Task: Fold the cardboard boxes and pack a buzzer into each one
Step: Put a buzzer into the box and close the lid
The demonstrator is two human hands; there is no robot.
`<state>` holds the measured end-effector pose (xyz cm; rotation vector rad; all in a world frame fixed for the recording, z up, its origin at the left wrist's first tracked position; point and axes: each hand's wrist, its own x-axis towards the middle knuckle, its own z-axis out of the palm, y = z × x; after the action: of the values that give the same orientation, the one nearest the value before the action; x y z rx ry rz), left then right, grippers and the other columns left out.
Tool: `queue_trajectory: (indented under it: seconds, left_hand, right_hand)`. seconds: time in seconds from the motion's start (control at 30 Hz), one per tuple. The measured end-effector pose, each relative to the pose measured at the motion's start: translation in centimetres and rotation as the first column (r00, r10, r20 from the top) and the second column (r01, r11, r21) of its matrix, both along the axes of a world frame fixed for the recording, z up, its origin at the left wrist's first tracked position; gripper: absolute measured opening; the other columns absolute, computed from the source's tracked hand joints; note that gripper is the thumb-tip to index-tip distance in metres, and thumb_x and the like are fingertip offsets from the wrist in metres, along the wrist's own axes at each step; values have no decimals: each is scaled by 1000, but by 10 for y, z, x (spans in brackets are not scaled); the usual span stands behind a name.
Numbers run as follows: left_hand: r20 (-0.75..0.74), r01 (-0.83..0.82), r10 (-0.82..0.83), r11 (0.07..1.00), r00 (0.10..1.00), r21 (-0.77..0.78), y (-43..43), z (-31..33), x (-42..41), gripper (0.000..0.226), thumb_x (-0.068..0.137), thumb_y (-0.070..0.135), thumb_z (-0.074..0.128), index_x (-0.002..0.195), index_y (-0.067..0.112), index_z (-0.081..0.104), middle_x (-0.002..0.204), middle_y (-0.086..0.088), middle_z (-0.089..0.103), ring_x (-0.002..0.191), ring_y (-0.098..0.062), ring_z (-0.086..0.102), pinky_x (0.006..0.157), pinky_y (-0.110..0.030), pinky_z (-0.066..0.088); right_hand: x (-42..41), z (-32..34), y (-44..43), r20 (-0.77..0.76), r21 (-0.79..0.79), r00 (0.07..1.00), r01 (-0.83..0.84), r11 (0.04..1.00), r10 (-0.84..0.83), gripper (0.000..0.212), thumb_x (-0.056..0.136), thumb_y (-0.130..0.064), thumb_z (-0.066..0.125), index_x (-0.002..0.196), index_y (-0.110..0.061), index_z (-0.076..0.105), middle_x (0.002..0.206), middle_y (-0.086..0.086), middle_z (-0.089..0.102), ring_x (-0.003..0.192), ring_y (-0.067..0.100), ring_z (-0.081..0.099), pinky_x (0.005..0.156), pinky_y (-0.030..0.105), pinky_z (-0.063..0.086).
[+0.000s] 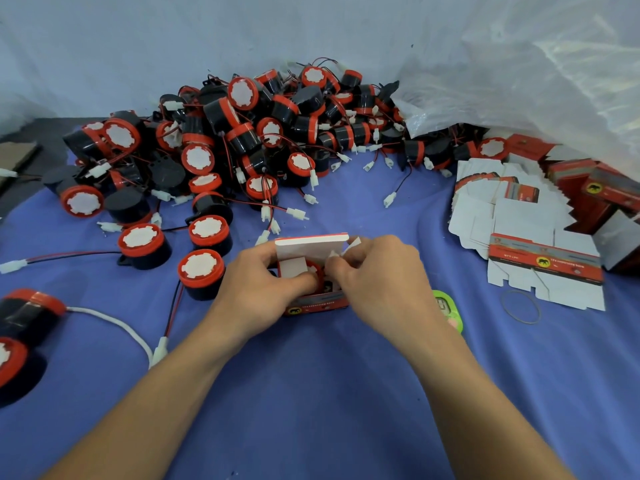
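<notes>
head | blue cloth point(311, 393) under buzzer pile point(242, 140) | plastic sheet point(519, 64) behind

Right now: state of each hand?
Left hand: closed, gripping the box.
Right hand: closed, pinching the box's side flap.

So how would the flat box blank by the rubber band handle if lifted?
Probably light and bendy: the flat box blank is thin scored card. Its flaps would likely hinge and droop. Flat on the cloth, it may resist pinching.
</notes>
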<state>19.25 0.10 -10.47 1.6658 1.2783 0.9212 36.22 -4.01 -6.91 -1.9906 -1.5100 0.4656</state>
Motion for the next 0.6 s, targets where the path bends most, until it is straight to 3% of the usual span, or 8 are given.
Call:
queue_trajectory:
  seconds: [0.03, 0.1, 0.17, 0.27, 0.33, 0.47, 0.6]
  left_hand:
    - [-3, -1, 1, 1000, 1000, 3, 0, -1, 0, 51, 62, 52, 72, 111, 41, 77, 101, 25, 76, 95, 1, 72, 81, -27, 61]
    - [-4, -7, 7, 1000, 1000, 4, 0, -1, 1, 54, 62, 50, 73, 115, 39, 76, 103, 24, 76, 98, -1, 72, 82, -27, 61]
    - [-1, -16, 16, 1000, 1000, -5, 0, -1, 1, 58, 64, 48, 74, 121, 37, 75, 107, 22, 76, 101, -3, 71, 84, -28, 61]
    - [-12, -29, 29, 1000, 1000, 3, -1, -1, 2, 55, 71, 41, 80, 125, 34, 73, 110, 20, 75, 104, -6, 70, 84, -27, 60]
    - [-19, -40, 40, 999, 999, 13, -1, -1, 2, 47, 76, 33, 83, 123, 35, 74, 108, 21, 76, 102, -3, 70, 84, -26, 60]
    - [-6, -55, 55, 999, 998, 1, -2, -1, 4, 44, 71, 37, 80, 115, 36, 75, 103, 21, 77, 97, -3, 72, 84, -30, 61]
    - [-9, -57, 57, 998, 998, -8, -1, -2, 4, 39, 79, 32, 84, 114, 43, 72, 105, 24, 75, 98, -2, 71, 84, -27, 60]
  right_hand:
    - [-3, -1, 1, 90, 35, 995, 37, 999, -40, 28, 87, -46, 63, 77, -22, 73, 89, -14, 73, 81, 27, 62, 63, 30, 40]
    - [-9, -2, 2, 175, 135, 977, 96, 986, -119, 18, 87, -43, 67, 93, -30, 77, 134, -17, 66, 113, 24, 63, 77, 34, 42]
    - [-13, -3, 2, 85, 187, 984, 137, 973, -155, 9, 84, -32, 72, 92, -31, 76, 143, -17, 60, 121, 20, 62, 88, 37, 47]
    - [-14, -5, 4, -56, 145, 982, 185, 972, -179, 11, 86, -24, 68, 90, -30, 76, 128, -12, 70, 103, 25, 67, 85, 37, 55]
    - [-15, -3, 6, -55, 140, 987, 160, 977, -153, 15, 90, -24, 61, 93, -28, 76, 114, -7, 74, 91, 28, 65, 77, 37, 55]
    - [-10, 6, 10, 155, 54, 986, 60, 997, -68, 14, 88, -31, 57, 89, -22, 68, 90, -4, 69, 76, 28, 50, 63, 33, 37]
    - [-5, 14, 15, 290, -36, 957, 6, 999, 5, 9, 85, -26, 62, 89, -22, 55, 69, -5, 42, 57, 16, 37, 49, 29, 22]
